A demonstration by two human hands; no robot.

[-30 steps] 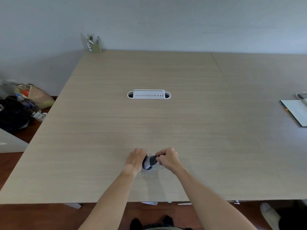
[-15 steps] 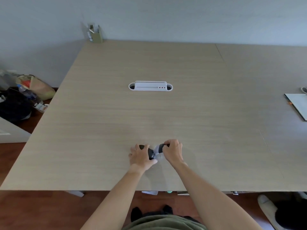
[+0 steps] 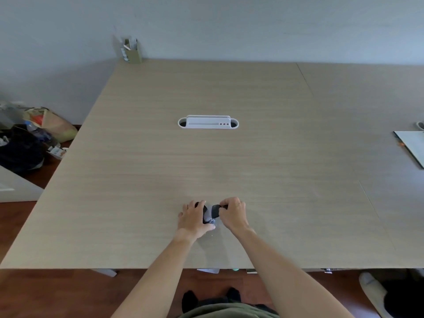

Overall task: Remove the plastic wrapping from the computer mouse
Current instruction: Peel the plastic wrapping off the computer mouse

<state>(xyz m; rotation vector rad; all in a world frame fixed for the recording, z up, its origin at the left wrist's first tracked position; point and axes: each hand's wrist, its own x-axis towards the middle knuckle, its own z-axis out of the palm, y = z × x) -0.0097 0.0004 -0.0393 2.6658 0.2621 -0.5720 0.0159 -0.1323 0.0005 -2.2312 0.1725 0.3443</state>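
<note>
Clear plastic wrapping point(image 3: 209, 217) clings around the dark computer mouse point(image 3: 212, 213) on the surface between my grips, my left hand point(image 3: 193, 218) closed over its left end, my right hand point(image 3: 232, 213) pinching its right end, long axis running hand-to-hand.

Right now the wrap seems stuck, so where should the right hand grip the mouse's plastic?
Probably the loose plastic wrapping at the computer mouse end, pinched from the right and pulled away, because the left hand pins the other end to the table.
</note>
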